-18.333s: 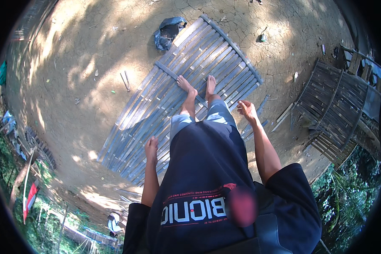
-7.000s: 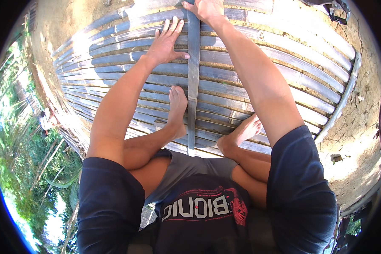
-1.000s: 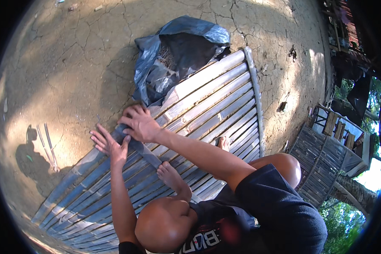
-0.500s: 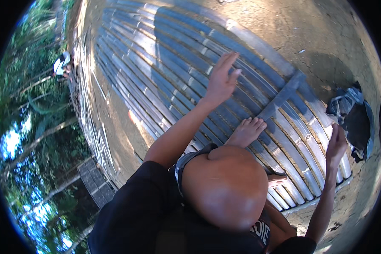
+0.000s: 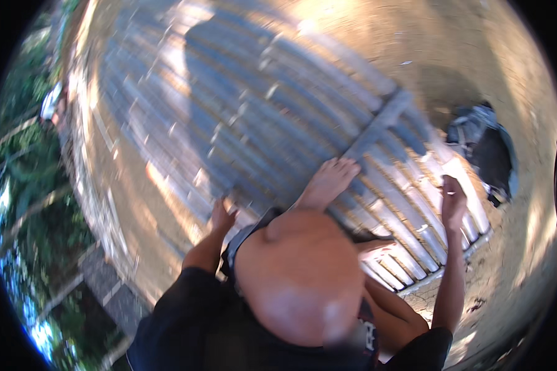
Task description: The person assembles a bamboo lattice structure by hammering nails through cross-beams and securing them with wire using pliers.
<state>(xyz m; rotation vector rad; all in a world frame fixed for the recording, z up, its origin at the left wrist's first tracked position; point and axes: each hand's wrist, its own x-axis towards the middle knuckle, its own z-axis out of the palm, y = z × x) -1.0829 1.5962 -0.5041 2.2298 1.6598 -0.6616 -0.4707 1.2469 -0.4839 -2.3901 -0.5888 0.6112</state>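
Observation:
Under me is a platform of split bamboo slats [image 5: 278,111], with a crosspiece [image 5: 377,127] lying over them. My left hand [image 5: 223,216] is low beside my bent knee [image 5: 300,275], close to the slats at the platform's left side. Motion smears its fingers, and whether they touch anything is unclear. Over the sunlit slat ends on the right is my right hand [image 5: 453,204]. Its fingers are drawn together in a pinch, and what they hold, if anything, is too small to make out. One bare foot [image 5: 329,181] rests on the slats near the crosspiece.
A crumpled black plastic bag [image 5: 492,154] lies on bare earth beyond my right hand. Thin poles [image 5: 102,191] line the ground at the left. Farther off are a dark slatted panel [image 5: 108,287], green trees [image 5: 31,235] and a blurred person [image 5: 52,102].
My left hand has dropped from above the slats back toward my knee. The whole view has shifted, with the platform and bag now farther left. My right hand stays pinched.

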